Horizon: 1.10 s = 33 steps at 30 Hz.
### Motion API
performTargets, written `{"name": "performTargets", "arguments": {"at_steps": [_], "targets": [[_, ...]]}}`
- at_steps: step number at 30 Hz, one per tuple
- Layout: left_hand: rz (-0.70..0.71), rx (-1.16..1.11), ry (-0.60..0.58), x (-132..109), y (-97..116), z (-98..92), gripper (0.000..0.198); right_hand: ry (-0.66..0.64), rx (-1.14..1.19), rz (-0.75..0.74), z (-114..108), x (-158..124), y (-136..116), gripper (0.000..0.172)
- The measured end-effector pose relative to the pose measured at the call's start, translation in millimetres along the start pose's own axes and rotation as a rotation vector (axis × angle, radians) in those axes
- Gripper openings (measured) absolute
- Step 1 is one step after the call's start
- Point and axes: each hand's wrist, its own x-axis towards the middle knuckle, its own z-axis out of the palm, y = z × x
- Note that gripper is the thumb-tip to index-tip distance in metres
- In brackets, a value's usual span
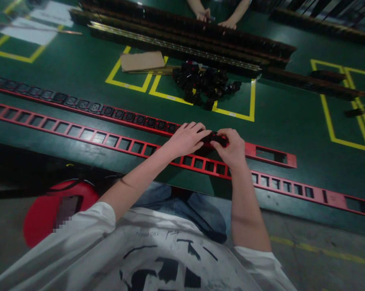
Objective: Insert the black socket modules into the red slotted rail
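A long red rail [270, 155] lies across the table, with a row of black power sockets [129, 116] set in its left and middle part. My right hand [231, 147] pinches a black socket [219, 139] between thumb and fingers, at the rail near the end of the row. Just left of it, my left hand [187, 139] is closed over the same rail, its index finger and thumb close to the socket. What lies under the left fingers is hidden. Nearer my body, a second red rail [211, 166] with open rectangular slots passes beneath both forearms.
Beyond the rails, a pile of loose black sockets [200, 83] lies inside yellow tape, beside a piece of cardboard [142, 61]. Long dark rails [182, 34] stretch behind it. A co-worker's hands [215, 18] are at the far side. A red stool [40, 218] stands at lower left.
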Motion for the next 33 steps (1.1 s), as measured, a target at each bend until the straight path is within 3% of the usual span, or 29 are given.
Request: {"name": "performTargets", "arguments": {"at_steps": [5, 16, 33], "targets": [[0.001, -0.004, 0.000, 0.4, -0.4, 0.3, 0.037, -0.063, -0.057, -0.095, -0.4, 2.6, -1.0, 0.035], [-0.017, -0.003, 0.002, 1.4, -0.9, 1.8, 0.039, -0.100, -0.077, -0.141, 0.0, 4.8, 4.1, 0.033], [-0.021, -0.021, -0.011, 1.5, -0.9, -1.1, 0.042, -0.098, -0.120, -0.040, 3.9, 3.6, 7.6, 0.027]]}}
